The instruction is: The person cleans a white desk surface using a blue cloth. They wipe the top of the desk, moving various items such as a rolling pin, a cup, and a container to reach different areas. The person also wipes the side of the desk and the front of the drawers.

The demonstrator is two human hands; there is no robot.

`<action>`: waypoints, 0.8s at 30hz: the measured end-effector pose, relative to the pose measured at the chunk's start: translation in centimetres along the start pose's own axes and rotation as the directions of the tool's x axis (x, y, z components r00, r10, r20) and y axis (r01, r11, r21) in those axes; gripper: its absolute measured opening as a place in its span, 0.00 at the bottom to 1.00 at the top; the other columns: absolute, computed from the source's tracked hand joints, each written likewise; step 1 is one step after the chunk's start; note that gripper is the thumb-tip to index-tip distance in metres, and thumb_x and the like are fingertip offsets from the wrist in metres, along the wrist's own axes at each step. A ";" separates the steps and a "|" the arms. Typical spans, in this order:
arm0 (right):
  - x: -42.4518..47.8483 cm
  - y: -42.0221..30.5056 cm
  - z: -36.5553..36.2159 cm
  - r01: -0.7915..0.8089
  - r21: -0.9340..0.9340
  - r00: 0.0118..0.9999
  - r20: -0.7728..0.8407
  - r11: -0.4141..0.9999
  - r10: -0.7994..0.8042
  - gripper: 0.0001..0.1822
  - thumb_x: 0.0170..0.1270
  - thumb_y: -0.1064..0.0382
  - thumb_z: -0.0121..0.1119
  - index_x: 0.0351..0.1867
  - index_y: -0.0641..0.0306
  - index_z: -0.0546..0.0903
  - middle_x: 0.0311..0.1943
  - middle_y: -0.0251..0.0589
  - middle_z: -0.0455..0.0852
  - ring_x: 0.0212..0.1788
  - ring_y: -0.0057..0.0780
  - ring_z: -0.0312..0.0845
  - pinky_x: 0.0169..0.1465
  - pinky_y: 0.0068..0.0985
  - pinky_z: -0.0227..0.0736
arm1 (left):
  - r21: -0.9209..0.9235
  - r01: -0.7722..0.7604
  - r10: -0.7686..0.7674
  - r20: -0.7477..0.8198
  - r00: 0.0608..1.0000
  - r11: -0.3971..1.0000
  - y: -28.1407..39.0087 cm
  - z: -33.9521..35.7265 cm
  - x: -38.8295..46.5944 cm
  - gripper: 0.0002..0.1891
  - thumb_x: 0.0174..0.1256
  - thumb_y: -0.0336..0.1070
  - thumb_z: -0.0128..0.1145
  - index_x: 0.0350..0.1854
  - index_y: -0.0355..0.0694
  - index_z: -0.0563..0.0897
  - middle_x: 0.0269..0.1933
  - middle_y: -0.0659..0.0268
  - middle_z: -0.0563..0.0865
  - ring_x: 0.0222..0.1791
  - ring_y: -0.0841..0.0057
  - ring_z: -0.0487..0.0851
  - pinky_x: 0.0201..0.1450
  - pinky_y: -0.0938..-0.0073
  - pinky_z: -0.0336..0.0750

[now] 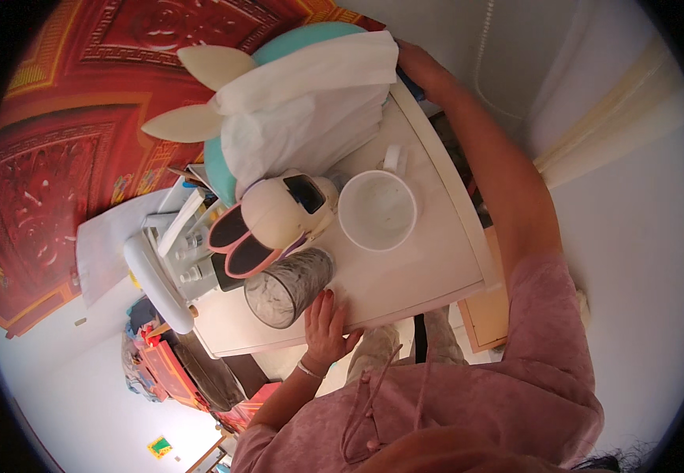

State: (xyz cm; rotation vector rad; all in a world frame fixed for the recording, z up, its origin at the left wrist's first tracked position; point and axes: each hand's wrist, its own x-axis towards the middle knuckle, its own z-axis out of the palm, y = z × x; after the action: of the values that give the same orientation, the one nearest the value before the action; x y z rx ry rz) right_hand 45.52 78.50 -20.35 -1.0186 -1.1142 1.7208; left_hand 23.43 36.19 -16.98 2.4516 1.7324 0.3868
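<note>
My left hand (325,326) lies on the near edge of a white cabinet top (430,236), fingers slightly apart and holding nothing. Its fingertips are close to a tinted, textured drinking glass (289,287); whether they touch is unclear. At the far right corner, my right hand (427,71) reaches over the edge. Something dark blue, perhaps cloth, (411,84) shows beneath its palm; the fingers are hidden. A white mug (377,210) stands near the right edge. Beside it is a white figure (277,216) with a dark panel and long pink-rimmed ears.
Behind the figure, white sheeting (312,112) drapes over a rounded teal object with cream ears (218,65). A white lamp-like bar (159,284) and an organizer with small bottles (194,254) stand at the left. A red ornate panel (111,118) backs the cabinet.
</note>
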 end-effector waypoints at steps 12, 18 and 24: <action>-3.1 1.8 -0.5 -0.005 -0.482 0.997 -0.072 0.876 -0.034 0.27 0.62 0.46 0.52 0.55 0.63 0.78 0.51 0.49 0.83 0.52 0.40 0.78 0.56 0.34 0.69 | -0.006 -0.017 0.017 -0.033 0.999 1.000 0.0 0.3 -0.1 0.31 0.63 0.53 0.58 0.61 0.35 0.69 0.67 0.42 0.68 0.67 0.44 0.66 0.66 0.44 0.60; -17.4 0.5 -1.2 -0.272 -0.360 0.961 -0.145 0.892 0.235 0.33 0.62 0.42 0.51 0.65 0.58 0.71 0.56 0.47 0.80 0.56 0.38 0.75 0.61 0.30 0.65 | -0.015 -0.033 0.033 -0.004 0.999 0.999 0.1 0.1 0.0 0.32 0.58 0.48 0.62 0.61 0.33 0.71 0.68 0.41 0.66 0.67 0.44 0.65 0.66 0.45 0.60; -28.9 3.2 -2.1 -0.372 -0.350 0.911 -0.312 0.859 0.268 0.35 0.61 0.42 0.54 0.67 0.56 0.70 0.54 0.41 0.80 0.53 0.31 0.74 0.56 0.26 0.68 | -0.003 -0.079 0.079 -0.046 0.996 0.997 0.2 -0.2 0.1 0.31 0.58 0.45 0.62 0.60 0.33 0.70 0.68 0.42 0.66 0.66 0.44 0.66 0.65 0.46 0.61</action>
State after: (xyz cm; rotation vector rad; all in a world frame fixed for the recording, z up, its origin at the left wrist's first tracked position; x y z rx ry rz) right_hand 56.31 51.48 -18.48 -1.7219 -1.2061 1.5779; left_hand 23.59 36.21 -16.76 2.5332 1.6525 0.4582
